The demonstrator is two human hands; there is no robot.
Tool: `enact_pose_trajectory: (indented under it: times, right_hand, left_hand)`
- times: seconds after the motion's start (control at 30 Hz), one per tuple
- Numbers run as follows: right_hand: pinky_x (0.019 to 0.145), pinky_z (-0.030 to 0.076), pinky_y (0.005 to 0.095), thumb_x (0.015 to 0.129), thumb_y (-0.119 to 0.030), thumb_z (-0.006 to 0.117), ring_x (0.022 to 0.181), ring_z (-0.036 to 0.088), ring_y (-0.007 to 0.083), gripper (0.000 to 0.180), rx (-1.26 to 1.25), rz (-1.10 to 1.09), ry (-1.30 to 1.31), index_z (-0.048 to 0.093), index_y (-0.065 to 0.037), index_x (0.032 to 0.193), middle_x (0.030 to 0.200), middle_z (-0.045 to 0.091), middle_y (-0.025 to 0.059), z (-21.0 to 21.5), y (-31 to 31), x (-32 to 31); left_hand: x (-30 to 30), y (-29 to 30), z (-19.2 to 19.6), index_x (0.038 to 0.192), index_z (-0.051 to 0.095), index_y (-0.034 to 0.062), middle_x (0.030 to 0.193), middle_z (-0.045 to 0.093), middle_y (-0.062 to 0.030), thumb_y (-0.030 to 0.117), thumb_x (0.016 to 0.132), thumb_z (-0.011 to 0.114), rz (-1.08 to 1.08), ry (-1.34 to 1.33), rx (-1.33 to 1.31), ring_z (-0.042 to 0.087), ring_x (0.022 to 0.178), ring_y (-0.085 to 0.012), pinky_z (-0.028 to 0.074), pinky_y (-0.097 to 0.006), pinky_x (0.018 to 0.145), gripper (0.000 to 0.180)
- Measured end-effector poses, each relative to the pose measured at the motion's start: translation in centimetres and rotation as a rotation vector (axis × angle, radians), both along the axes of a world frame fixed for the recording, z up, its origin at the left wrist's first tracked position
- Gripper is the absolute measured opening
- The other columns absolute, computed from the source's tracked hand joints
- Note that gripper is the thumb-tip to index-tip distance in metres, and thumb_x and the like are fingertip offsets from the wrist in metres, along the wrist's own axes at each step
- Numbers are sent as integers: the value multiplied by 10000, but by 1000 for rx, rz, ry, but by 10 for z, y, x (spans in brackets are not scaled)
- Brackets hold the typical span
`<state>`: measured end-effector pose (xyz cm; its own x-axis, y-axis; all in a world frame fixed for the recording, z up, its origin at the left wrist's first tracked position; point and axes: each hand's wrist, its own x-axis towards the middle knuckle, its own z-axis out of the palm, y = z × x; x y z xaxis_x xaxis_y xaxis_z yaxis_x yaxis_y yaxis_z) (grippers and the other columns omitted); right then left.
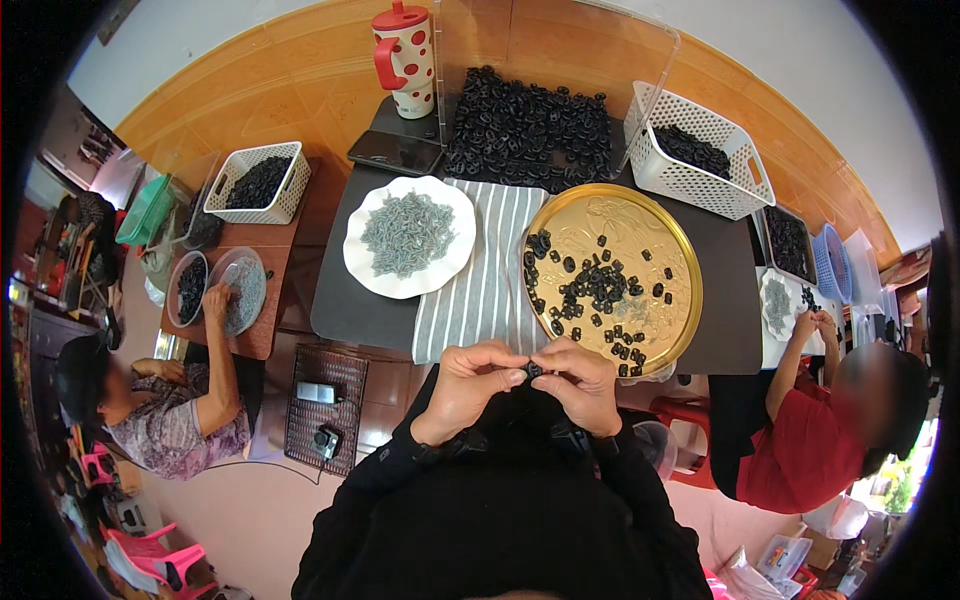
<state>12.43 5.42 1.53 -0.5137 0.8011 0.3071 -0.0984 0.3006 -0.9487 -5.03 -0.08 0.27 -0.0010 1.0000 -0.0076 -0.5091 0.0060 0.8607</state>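
Note:
Close to my body, at the table's front edge, my left hand (468,392) and my right hand (582,385) meet. Their fingertips pinch a small black plastic part (533,370) from both sides; its finer shape is partly covered by the fingers. Just beyond, a gold round tray (640,222) carries many similar black parts, some heaped, some scattered. Left of it a grey-and-white striped cloth (482,260) lies on the table. A white scalloped plate (360,255) beside the cloth holds a pile of small grey metal pieces (408,232) that look like screws.
A clear-walled bin of black parts (530,130) stands at the back, with a white basket (700,200) on its right. A dark phone (395,152) and a red-spotted tumbler (412,65) sit back left. One person works at each side, at separate tables.

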Motion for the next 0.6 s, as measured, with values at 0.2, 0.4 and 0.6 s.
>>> enact_pose_trajectory:
  times: [0.2, 0.4, 0.6]
  right_hand:
    - [602, 428, 234, 707, 80, 707, 697, 570, 132, 284, 43, 89, -20, 663, 25, 982, 831, 631, 79, 6, -1, 3]
    - [602, 431, 235, 705, 85, 706, 692, 577, 136, 286, 52, 120, -18, 660, 30, 982, 819, 634, 84, 3, -4, 5]
    - [594, 437, 240, 712, 84, 701, 686, 581, 138, 280, 44, 178, 53, 659, 31, 984, 825, 634, 83, 8, -9, 6]
  left_hand:
    - [-7, 0, -1, 910, 685, -20, 791, 627, -78, -101, 760, 667, -100, -82, -23, 581, 660, -105, 466, -204, 581, 172]
    - [-12, 1, -7, 864, 675, -37, 781, 657, -92, -88, 746, 690, -209, -170, -83, 623, 666, -116, 486, -206, 570, 129]
    - [-11, -3, -5, 851, 676, -29, 768, 659, -96, -80, 735, 705, -256, -199, -50, 622, 655, -117, 481, -204, 548, 130]
